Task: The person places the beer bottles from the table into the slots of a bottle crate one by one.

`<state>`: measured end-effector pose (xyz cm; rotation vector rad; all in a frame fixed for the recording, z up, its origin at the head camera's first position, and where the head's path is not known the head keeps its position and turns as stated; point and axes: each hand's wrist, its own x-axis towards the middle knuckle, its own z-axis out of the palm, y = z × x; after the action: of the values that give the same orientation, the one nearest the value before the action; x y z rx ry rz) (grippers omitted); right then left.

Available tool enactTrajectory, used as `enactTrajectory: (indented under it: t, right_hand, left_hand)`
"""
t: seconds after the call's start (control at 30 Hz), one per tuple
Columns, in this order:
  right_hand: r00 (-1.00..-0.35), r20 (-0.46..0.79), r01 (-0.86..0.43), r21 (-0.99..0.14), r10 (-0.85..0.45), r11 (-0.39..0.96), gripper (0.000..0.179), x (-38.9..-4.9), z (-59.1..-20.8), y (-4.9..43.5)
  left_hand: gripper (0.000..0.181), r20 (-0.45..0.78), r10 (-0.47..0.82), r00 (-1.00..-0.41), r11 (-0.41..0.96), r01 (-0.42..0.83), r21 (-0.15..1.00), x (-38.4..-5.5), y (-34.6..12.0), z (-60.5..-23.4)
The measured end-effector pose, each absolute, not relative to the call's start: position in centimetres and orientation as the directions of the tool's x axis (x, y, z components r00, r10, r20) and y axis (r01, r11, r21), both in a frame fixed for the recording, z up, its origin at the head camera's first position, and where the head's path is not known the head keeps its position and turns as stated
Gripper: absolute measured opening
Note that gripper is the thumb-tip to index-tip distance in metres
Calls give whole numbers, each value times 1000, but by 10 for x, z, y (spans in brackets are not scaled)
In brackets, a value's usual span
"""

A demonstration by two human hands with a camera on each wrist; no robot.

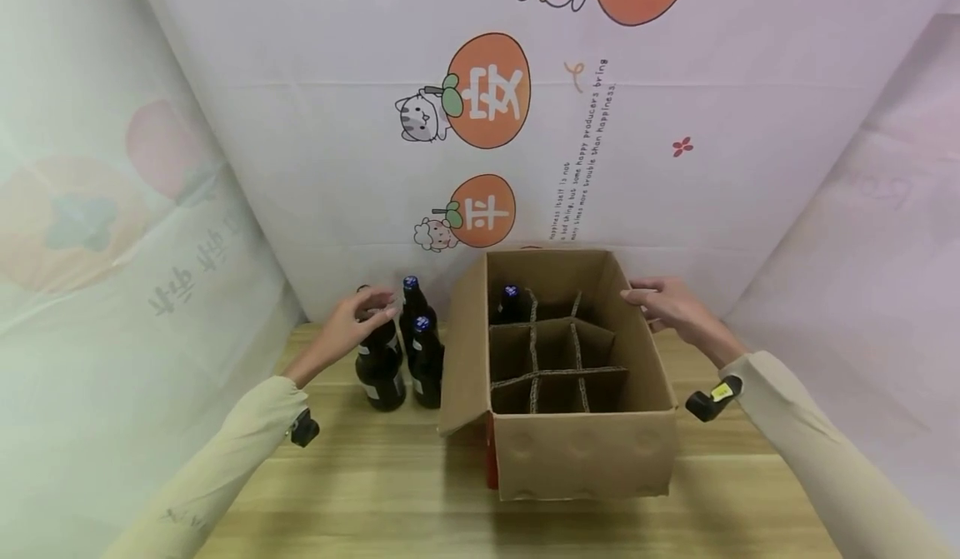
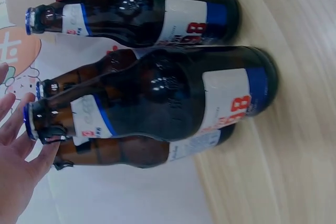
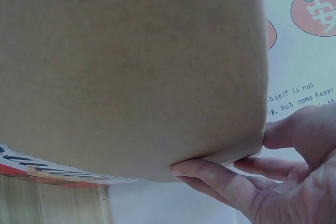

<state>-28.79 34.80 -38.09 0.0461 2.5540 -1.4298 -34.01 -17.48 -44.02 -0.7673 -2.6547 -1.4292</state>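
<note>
My left hand [image 1: 347,326] is around the tops of dark beer bottles [image 1: 381,371] left of the carton, its thumb and fingers apart. In the left wrist view, the fingers [image 2: 16,129] reach behind the blue-capped neck of the front bottle [image 2: 163,95]. Several bottles stand together there, with white and blue labels. My right hand [image 1: 678,307] pinches the right flap of the open cardboard carton [image 1: 652,367] near its far corner, as the right wrist view also shows. Dividers [image 1: 557,371] split the carton into compartments; one bottle [image 1: 512,305] stands in the far left one.
The carton's left flap [image 1: 463,351] slants out toward the bottles, and its near flap [image 1: 585,457] folds down over the front. A wooden table [image 1: 360,492] lies beneath. White printed cloth [image 1: 337,167] hangs behind and at both sides.
</note>
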Motion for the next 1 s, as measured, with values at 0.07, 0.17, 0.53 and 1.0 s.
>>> enactTrajectory:
  t: [0.07, 0.17, 0.53, 1.0]
  right_hand:
    - [-977, -201, 132, -839, -75, 528, 64, -288, -381, 348]
    - [-975, -208, 136, -835, -77, 533, 63, -288, -381, 347]
    - [-974, -211, 128, -816, -85, 564, 62, -287, -378, 344]
    - [-978, -196, 119, -810, -73, 574, 64, -286, -377, 345]
  left_hand:
    - [47, 236, 405, -883, 466, 421, 778, -338, -178, -443]
    - [50, 200, 394, -897, 483, 387, 785, -334, -182, -448]
    - [53, 211, 356, -910, 502, 377, 779, -328, -199, -476]
    - [63, 137, 266, -954, 461, 251, 851, -319, -213, -482]
